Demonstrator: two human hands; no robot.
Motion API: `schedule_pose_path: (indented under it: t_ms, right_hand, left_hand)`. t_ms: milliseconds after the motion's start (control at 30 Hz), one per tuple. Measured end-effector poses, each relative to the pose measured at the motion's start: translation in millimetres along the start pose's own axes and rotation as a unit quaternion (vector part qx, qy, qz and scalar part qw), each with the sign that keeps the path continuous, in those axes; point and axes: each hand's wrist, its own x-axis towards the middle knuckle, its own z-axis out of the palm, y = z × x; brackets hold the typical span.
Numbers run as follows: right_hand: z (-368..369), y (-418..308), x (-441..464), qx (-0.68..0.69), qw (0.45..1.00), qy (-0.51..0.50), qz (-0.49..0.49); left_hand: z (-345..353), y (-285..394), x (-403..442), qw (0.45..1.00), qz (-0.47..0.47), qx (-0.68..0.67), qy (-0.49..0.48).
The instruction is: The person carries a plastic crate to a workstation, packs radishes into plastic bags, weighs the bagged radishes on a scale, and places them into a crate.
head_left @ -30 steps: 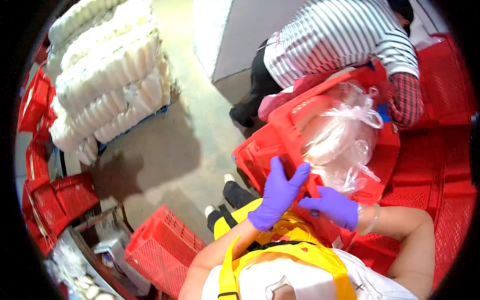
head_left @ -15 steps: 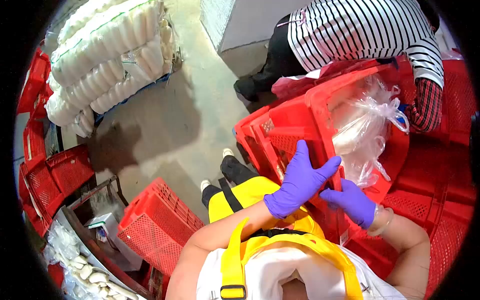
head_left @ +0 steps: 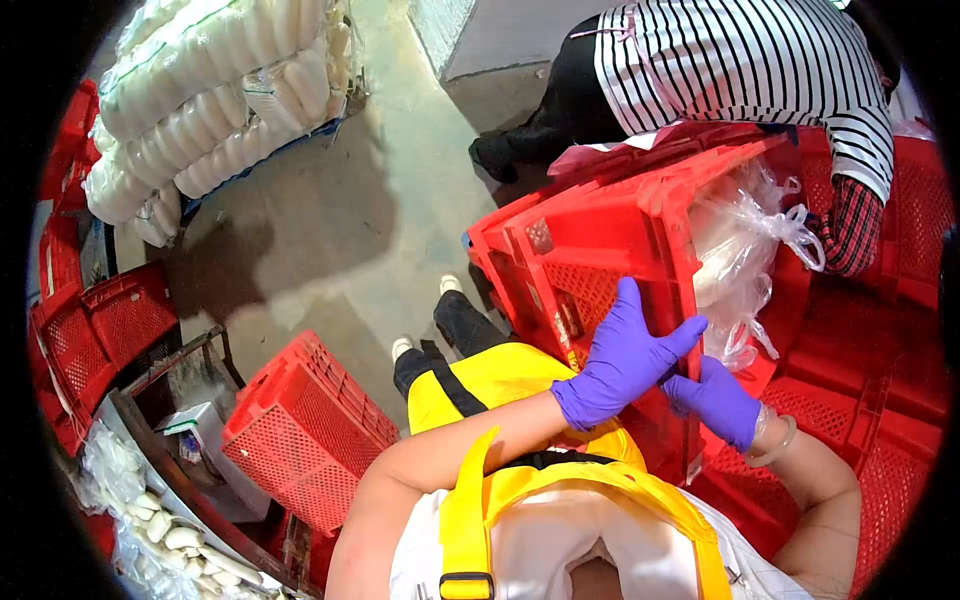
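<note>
A red crate (head_left: 600, 240) stands tilted on its side in front of me, its mouth facing right. Clear knotted plastic bags (head_left: 740, 260) with pale contents show at that mouth. My left hand (head_left: 625, 360), in a purple glove, lies against the crate's near side, thumb at the rim and fingers spread. Just right of it, my right hand (head_left: 715, 400), also gloved in purple, has its fingers wrapped round the crate's rim; its fingertips are partly hidden.
A person in a striped top (head_left: 740, 70) bends over the crate's far side. More red crates (head_left: 850, 340) lie at the right; another red crate (head_left: 310, 430) stands lower left. Stacked white bundles (head_left: 220, 100) fill the upper left. Pale pieces (head_left: 170, 530) lie at the bottom left.
The crate has tipped further over, its rim moving right and more upright. Both my hands have moved right along with it. The other person appears further right.
</note>
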Motion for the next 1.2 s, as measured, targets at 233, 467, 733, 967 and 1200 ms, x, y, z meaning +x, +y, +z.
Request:
schedule_pose_path:
  t_ms: [233, 467, 733, 967, 1200]
  right_hand:
    - [8.8, -13.2, -2.1, 0.013, 1.0, 0.011, 0.014]
    - [16.7, 5.2, 4.9, -0.05, 0.994, 0.044, -0.084]
    - [26.5, 22.0, 8.8, -0.08, 0.978, 0.126, -0.147]
    - [29.9, 36.3, 13.8, -0.002, 0.982, 0.097, -0.161]
    - [5.6, 24.7, 8.0, -0.068, 0.992, 0.053, -0.098]
  left_hand:
    - [-5.1, 3.2, -2.7, 0.999, 0.011, 0.02, 0.031]
    - [-21.3, 10.6, -4.4, 0.993, -0.015, -0.11, -0.03]
    - [-14.3, 3.5, -9.1, 0.997, -0.041, -0.046, -0.043]
    - [-11.6, -10.5, -13.6, 0.999, -0.027, -0.026, -0.027]
    - [8.4, -7.5, -10.1, 0.998, -0.032, 0.049, 0.009]
